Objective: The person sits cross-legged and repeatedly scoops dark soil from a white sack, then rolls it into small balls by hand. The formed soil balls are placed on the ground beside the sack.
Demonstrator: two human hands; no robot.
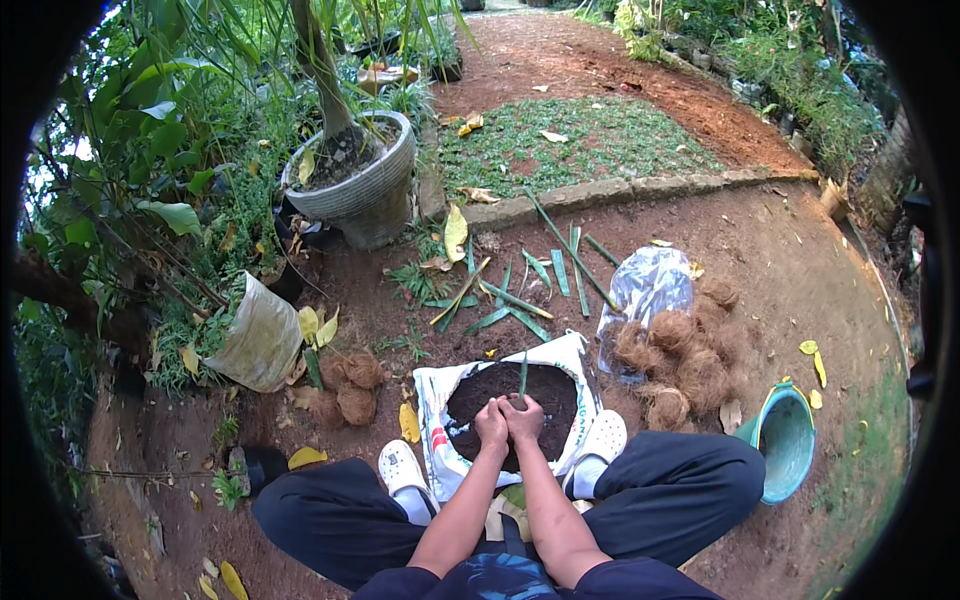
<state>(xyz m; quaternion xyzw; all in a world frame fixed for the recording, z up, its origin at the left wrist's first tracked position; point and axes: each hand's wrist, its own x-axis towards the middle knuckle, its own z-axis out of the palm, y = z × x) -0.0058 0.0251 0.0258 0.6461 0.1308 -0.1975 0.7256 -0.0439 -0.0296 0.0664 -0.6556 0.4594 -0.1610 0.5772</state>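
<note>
Over a white printed sack [431, 390] of dark soil [480, 382], my left hand [491, 426] and my right hand [524, 418] are cupped together. A narrow green leaf cutting [523, 373] stands upright between them, its base hidden by my fingers. Something dark brown shows between my palms, but I cannot tell whether it is soil or fibre. The sack's mouth is rolled open and lies between my white clogs [401, 465]. Beyond it, several cut green leaf pieces [561, 271] are scattered on the ground.
Brown coconut-fibre balls [356, 403] sit left of the sack. To the right lie a heap of coconut fibre [701, 375], a clear plastic bag [656, 281] and a tilted teal bucket [793, 450]. A large planter [375, 195] and a stone edging [585, 196] stand farther off.
</note>
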